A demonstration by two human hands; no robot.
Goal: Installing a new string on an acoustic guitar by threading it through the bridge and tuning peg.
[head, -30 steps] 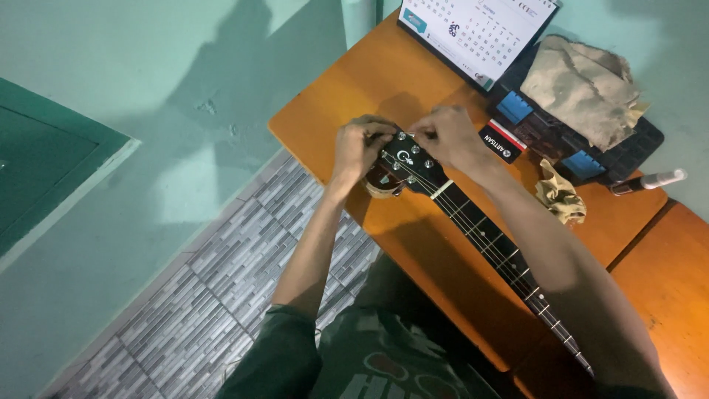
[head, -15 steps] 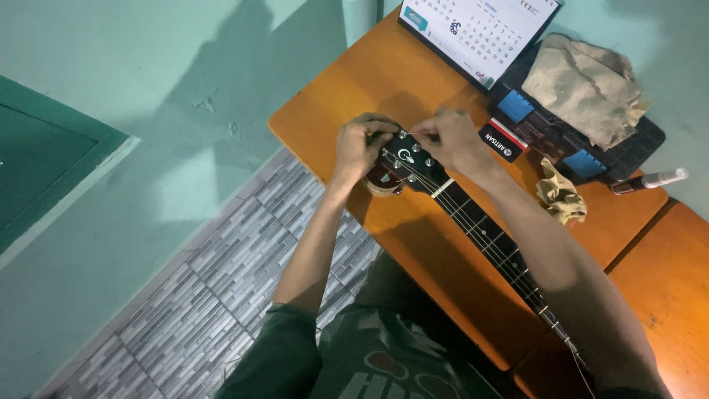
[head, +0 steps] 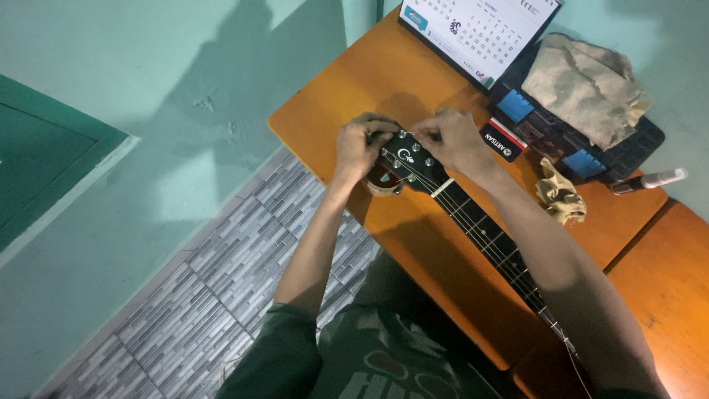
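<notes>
Black headstock (head: pixel 408 164): laid on orange table (head: pixel 347 81), neck (head: pixel 487 236) running toward the person.
Left hand (head: pixel 358 148): closed around headstock's left edge.
Right hand (head: pixel 450 140): fingertips pinched on thin string end at headstock top.
Behind: calendar (head: pixel 476 29), crumpled cloth (head: pixel 587 70).

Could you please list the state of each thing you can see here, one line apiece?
Guitar headstock: lying on the orange table, strings on.
Left hand: closed on the headstock's edge.
Right hand: pinching at a tuning post.
Calendar: propped up.
Large cloth: crumpled on the dark tray.
Small cloth: wadded.
</notes>
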